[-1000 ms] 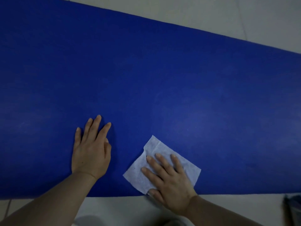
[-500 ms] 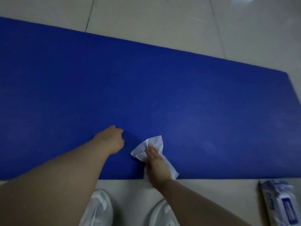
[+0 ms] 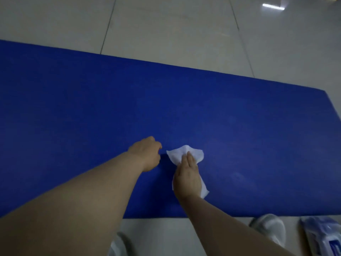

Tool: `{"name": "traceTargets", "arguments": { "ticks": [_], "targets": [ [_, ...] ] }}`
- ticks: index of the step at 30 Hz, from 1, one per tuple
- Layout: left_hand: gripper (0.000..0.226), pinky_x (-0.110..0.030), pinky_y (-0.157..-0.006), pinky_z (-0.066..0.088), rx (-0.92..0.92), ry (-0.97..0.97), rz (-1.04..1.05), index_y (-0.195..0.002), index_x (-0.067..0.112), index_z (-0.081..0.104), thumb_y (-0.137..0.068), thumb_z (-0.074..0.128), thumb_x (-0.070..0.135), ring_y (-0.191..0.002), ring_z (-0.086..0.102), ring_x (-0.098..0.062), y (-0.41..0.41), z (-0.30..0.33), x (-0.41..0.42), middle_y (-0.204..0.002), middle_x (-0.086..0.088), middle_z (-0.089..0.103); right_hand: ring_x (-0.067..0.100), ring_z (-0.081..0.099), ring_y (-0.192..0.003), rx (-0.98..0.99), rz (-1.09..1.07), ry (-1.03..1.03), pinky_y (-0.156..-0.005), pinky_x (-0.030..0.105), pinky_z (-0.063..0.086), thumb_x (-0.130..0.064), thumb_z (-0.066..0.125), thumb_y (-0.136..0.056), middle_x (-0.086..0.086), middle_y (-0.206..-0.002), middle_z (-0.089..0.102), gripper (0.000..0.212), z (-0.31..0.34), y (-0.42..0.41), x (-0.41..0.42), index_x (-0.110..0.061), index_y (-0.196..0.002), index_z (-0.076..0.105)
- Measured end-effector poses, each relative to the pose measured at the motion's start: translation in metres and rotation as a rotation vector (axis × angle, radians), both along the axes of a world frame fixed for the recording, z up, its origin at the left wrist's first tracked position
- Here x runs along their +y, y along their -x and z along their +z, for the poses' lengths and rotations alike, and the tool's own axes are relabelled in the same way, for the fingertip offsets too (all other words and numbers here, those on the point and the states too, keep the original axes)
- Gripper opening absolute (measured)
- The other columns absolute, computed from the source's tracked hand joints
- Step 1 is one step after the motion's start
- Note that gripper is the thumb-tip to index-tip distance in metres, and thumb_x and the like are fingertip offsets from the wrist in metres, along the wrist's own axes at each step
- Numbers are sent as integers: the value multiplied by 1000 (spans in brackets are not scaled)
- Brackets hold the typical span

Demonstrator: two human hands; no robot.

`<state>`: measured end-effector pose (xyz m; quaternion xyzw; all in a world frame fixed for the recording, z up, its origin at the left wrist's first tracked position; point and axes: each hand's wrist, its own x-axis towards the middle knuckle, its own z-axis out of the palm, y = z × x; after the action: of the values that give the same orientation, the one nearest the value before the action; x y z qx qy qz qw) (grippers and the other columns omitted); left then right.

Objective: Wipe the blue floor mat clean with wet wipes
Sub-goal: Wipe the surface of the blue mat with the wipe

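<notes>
Right hand: the right hand lay palm-down on a crumpled white wet wipe, its fingers straight and together, pressing the cloth onto the mat; the wipe bunched out beyond the fingertips and showed again past the heel of the hand.
Left hand: the left hand sat just beside the wipe with its fingers curled under, knuckles up, holding nothing; whether it touched the mat could not be told.
Change from a second before: the left hand had then been spread flat on the mat and the wipe had lain open as a flat sheet under spread fingers; now the left fingers were tucked in and the wipe was gathered into a wad.
Change from half a second before: both hands had kept much the same pose, while the view had pulled back and swung left, so that more pale floor showed beyond the mat.
Mat: the long blue floor mat lay flat on the glossy pale tiled floor, its right end in view.
Near edge: two white shoes stood on the tiles just short of the mat.
Pack: a blue-and-white soft pack of wipes lay on the tiles at the lower right, beside the right shoe.
</notes>
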<state>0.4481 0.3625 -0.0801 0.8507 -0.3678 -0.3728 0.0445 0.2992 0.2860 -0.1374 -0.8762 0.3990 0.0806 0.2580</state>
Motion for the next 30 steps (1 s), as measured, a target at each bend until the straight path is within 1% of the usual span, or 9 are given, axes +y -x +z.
{"name": "traceTargets", "arguments": {
  "ticks": [2, 4, 7, 13, 16, 19, 22, 26, 30],
  "targets": [
    [41, -37, -103, 40, -23, 29, -6, -140, 21, 43, -99, 38, 19, -132, 37, -24, -3, -32, -20, -153, -2, 24, 13, -3, -147, -26, -31, 65, -115, 19, -9, -22, 7, -95, 3, -160, 0, 58, -26, -3, -16, -9, -152, 11],
    [46, -35, -111, 31, -79, 117, 35, -146, 22, 35, -101, 37, 20, -142, 23, -21, -11, -54, -43, -159, -2, 11, 14, 5, -146, -82, -59, 132, -112, 15, -16, -32, -4, -85, 2, -158, 3, 74, -50, -11, -29, -7, -150, 18],
    [49, -33, -117, 22, -148, 274, 93, -149, 21, 29, -101, 37, 19, -147, 10, -17, -26, -81, -82, -161, -1, 3, 26, 36, -137, -151, -12, 267, -115, 26, 4, -24, 23, -93, 8, -150, 28, 55, -72, -23, -56, -2, -140, 42],
    [50, -28, -119, 9, -234, 405, 184, -151, 22, 24, -103, 35, 18, -147, -6, -13, -58, -107, -169, -161, 1, -5, 20, 31, -139, -201, 128, 369, -112, 39, 18, -23, 27, -94, 9, -149, 38, 50, -92, -70, -133, -6, -140, 41],
    [49, -28, -118, 3, -269, 471, 328, -150, 19, 26, -102, 34, 14, -147, -7, -14, -77, -114, -216, -161, 0, -2, 17, 27, -139, -171, 118, 332, -117, 39, 20, -26, 24, -92, 7, -150, 36, 55, -94, -104, -185, -6, -140, 43],
    [50, -28, -117, -3, -331, 469, 434, -151, 16, 23, -102, 33, 19, -148, -4, -18, -88, -121, -249, -161, -5, 0, 4, 9, -142, -357, -40, 122, -120, 29, 3, -36, 14, -99, -4, -156, 19, 56, -82, -133, -230, -14, -148, 28],
    [56, -31, -117, -5, -447, 368, 415, -153, 17, 10, -101, 27, 26, -148, -8, -19, -89, -128, -258, -161, -6, -6, 11, 19, -143, -534, -180, -87, -119, 35, 14, -36, 23, -100, -4, -154, 25, 53, -66, -162, -270, -15, -148, 27],
    [60, -32, -116, -6, -474, 329, 382, -153, 19, 13, -95, 23, 31, -148, -5, -20, -88, -131, -259, -161, -7, -4, 12, -2, -147, -203, 112, 30, -119, 37, -4, -34, 16, -103, -5, -160, 4, 51, -62, -220, -306, -23, -152, 12],
    [57, -36, -113, 14, -553, 294, 358, -140, 10, 46, -89, 28, 29, -140, 31, -28, -91, -137, -260, -152, -16, 32, 13, -12, -146, 16, 311, 234, -116, 40, -9, -38, 13, -104, -7, -160, -12, 51, -68, -257, -344, -30, -153, 0]
  ]
}}
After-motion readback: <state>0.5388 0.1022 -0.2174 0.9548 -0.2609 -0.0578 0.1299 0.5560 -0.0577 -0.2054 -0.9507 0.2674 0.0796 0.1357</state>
